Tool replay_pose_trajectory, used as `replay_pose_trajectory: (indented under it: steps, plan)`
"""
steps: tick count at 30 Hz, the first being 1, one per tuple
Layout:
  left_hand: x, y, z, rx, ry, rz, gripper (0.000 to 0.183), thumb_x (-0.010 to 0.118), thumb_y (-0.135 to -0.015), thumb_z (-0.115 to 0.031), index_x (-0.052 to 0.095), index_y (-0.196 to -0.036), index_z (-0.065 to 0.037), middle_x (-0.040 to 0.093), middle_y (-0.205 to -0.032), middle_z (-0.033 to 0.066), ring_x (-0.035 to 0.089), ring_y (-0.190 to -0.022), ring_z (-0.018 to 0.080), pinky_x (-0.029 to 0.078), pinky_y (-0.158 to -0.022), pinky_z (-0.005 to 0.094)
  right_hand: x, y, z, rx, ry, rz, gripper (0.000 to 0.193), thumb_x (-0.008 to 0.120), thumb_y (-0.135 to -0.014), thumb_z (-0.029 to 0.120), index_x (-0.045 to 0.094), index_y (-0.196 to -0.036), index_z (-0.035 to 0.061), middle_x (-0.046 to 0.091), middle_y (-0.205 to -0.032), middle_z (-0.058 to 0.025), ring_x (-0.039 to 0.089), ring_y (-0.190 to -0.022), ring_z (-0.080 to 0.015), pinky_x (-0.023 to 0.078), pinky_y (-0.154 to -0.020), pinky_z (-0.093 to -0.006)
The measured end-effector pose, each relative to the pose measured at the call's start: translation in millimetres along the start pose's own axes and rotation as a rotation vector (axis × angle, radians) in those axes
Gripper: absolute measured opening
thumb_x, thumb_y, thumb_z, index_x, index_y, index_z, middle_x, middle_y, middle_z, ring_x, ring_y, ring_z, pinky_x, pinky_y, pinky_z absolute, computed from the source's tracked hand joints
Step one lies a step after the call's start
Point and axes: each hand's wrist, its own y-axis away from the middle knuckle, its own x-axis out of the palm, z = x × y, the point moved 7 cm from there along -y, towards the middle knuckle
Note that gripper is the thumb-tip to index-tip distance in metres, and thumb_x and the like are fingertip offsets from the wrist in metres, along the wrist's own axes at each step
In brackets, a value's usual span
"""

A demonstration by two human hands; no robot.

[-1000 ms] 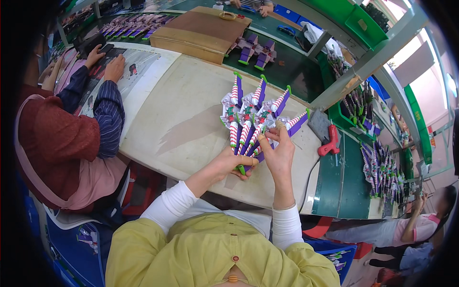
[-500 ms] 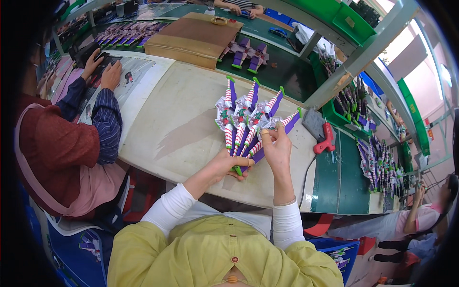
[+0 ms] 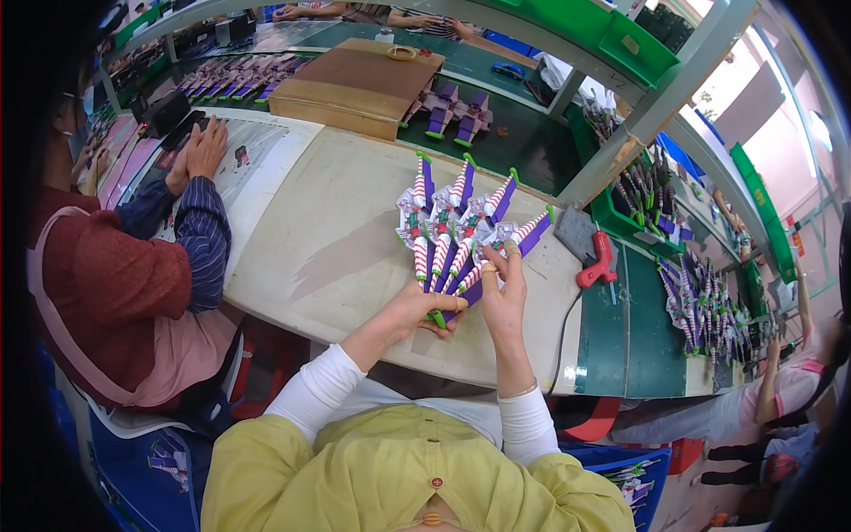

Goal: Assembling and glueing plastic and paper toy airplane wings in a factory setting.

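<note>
Head view, left hand: the left hand wraps the gathered near ends of the striped wing pieces, its thumb pressed across them.
Head view, right hand: the right hand appears to pinch the middle of the end piece, at the right side of the fan, between thumb and fingertip.
Wing pieces: fanned over the table, green tips pointing far.
Step in hand: seemingly settling the end piece against its neighbours.
Next move: calls for a firm left grip and a light right fingertip touch, so the fan stays even.
Right of the fan: a red glue gun beside a grey block.
Far side: a cardboard box.
</note>
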Motion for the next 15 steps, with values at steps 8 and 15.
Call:
replay_pose_trajectory:
  steps: [8, 15]
  plan:
    - [1.3, -2.4, 0.6, -0.005, 0.005, 0.017, 0.020, 0.073, -0.081, -0.014, 0.063, -0.095, -0.004, 0.066, -0.075, 0.0063, 0.065, -0.059, 0.0146, 0.055, -0.051, 0.0291, -50.2, 6.0, -4.1, -0.074, 0.276, -0.317, 0.047, 0.068, -0.087, 0.014, 0.052, -0.129, 0.0006, 0.063, -0.106, -0.0082, 0.055, -0.096, -0.0163, 0.044, -0.088, -0.0329]
    - [-2.7, -2.1, 3.8, -0.031, -0.008, -0.004, 0.022, 0.074, -0.081, -0.015, 0.063, -0.096, -0.003, 0.067, -0.079, 0.0065, 0.066, -0.061, 0.0150, 0.056, -0.054, 0.0303, -160.3, -4.2, -60.0, 0.075, -0.283, -0.631, 0.029, 0.063, -0.092, 0.010, 0.056, -0.116, -0.0047, 0.060, -0.112, -0.0070, 0.057, -0.104, -0.0144, 0.043, -0.094, -0.0280]
